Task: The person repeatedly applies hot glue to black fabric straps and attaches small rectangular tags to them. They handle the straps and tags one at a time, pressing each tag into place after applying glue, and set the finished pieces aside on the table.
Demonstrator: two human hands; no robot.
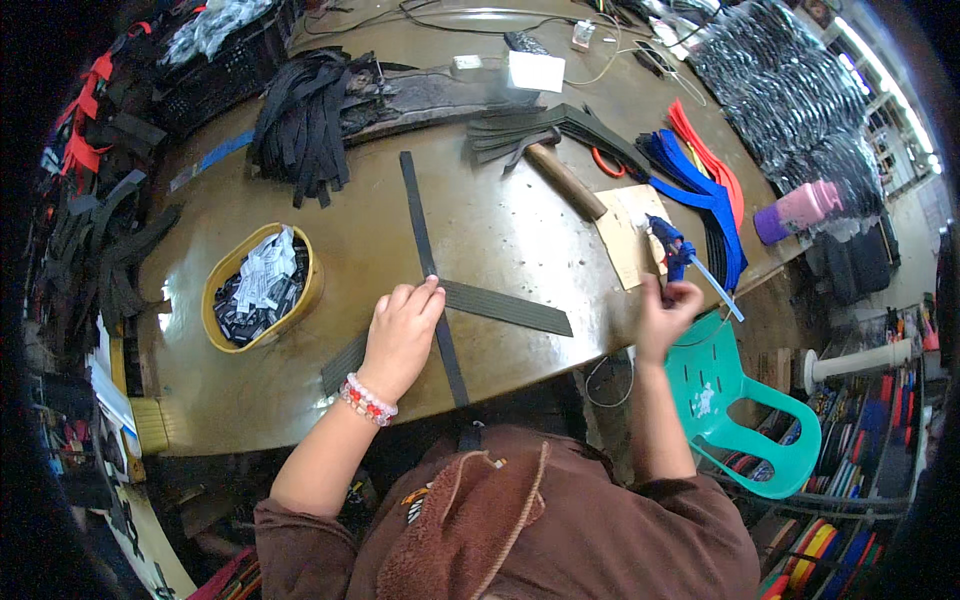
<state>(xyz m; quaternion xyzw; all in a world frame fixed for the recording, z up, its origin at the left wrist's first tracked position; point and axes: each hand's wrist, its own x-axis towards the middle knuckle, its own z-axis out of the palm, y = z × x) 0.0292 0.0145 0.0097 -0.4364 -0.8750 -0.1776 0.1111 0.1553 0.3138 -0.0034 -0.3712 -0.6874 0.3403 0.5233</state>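
Observation:
My left hand (402, 335) rests on the table with its fingertips closed together on a thin black strap (417, 215). That strap runs from the far side toward the near edge. It crosses a wider dark green-grey webbing strap (510, 308) beside my fingertips; part of this webbing is hidden under my hand. At the right, my right hand (668, 315) is raised with its fingers curled, close below a blue glue gun (676, 248) with a pale stick (717, 287) at its back. Blur hides whether the fingers touch the gun.
A yellow basket (317, 290) of labels stands left of my hand. Dark strap bundles (300, 120), a wooden-handled hammer (565, 180) and blue straps (715, 200) lie farther back. A pink-purple bottle (797, 212) stands at right; a green chair (735, 400) is below the table edge.

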